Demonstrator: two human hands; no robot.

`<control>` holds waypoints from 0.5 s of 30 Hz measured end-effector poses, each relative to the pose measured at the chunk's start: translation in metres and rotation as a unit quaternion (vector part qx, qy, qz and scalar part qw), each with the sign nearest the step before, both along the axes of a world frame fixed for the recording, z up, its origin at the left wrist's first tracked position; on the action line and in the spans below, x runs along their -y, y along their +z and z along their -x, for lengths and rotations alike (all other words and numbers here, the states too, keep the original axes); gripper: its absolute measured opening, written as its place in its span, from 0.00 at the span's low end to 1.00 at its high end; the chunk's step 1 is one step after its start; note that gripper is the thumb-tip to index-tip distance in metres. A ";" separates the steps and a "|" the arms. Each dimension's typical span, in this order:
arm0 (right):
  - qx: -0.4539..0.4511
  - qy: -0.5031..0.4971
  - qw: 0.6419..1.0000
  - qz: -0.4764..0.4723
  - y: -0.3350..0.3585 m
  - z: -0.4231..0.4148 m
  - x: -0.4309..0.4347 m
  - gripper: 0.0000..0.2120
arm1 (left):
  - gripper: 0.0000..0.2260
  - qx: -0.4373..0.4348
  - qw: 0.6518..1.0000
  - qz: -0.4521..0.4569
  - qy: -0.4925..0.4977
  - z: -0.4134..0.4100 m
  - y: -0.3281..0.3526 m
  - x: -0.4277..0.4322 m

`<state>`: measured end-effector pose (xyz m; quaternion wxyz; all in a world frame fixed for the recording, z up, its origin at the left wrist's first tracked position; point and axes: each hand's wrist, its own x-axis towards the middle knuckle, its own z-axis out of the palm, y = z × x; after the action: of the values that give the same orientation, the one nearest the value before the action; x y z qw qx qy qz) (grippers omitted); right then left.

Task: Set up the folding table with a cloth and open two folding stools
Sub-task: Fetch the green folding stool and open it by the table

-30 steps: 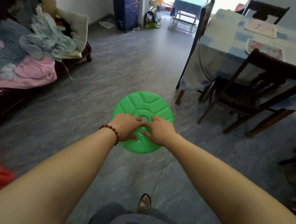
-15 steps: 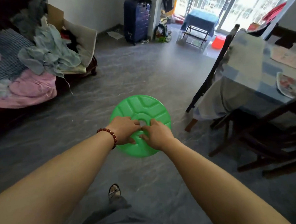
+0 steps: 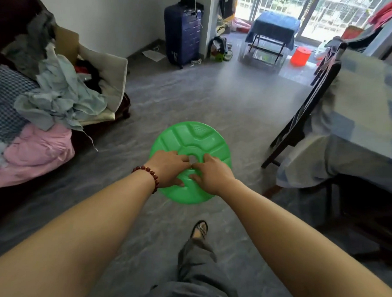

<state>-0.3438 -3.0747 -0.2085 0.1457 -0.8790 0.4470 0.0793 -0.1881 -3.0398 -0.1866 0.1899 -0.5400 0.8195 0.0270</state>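
I hold a round green folding stool (image 3: 192, 140) collapsed flat, out in front of me above the grey floor. My left hand (image 3: 170, 167) and my right hand (image 3: 213, 174) both grip it around its centre hole, fingers hooked in. Far off by the bright window stands the small folding table (image 3: 274, 27) with a blue cloth draped over it. An orange-red stool (image 3: 300, 55) sits on the floor just right of that table.
A sofa (image 3: 122, 99) piled with clothes runs along the left. A dark blue suitcase (image 3: 182, 34) stands by the wall. On the right are a dark wooden chair (image 3: 306, 108) and a dining table (image 3: 362, 116) under a checked cloth. My sandalled foot (image 3: 199, 229) is below the stool.
I have walked forward across the room with the green stool held in both hands. The cloth-covered folding table and the orange-red stool have come closer, and the dining table has slid rightwards.
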 end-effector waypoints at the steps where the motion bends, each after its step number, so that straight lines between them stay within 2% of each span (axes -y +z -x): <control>1: 0.000 -0.002 1.000 -0.003 -0.004 -0.004 0.020 0.22 | 0.27 0.001 1.000 -0.003 -0.003 -0.003 -0.003 0.020; 6: 0.007 -0.014 1.000 -0.018 -0.011 -0.012 0.132 0.22 | 0.27 0.007 1.000 -0.008 -0.015 -0.013 -0.010 0.137; 15: 0.010 -0.047 0.999 -0.001 0.015 0.002 0.319 0.22 | 0.26 -0.007 0.999 0.015 -0.035 0.000 0.011 0.331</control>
<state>-0.3461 -3.3939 -0.1932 0.1548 -0.8578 0.4859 0.0643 -0.1879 -3.3710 -0.1760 0.1771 -0.5137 0.8394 0.0116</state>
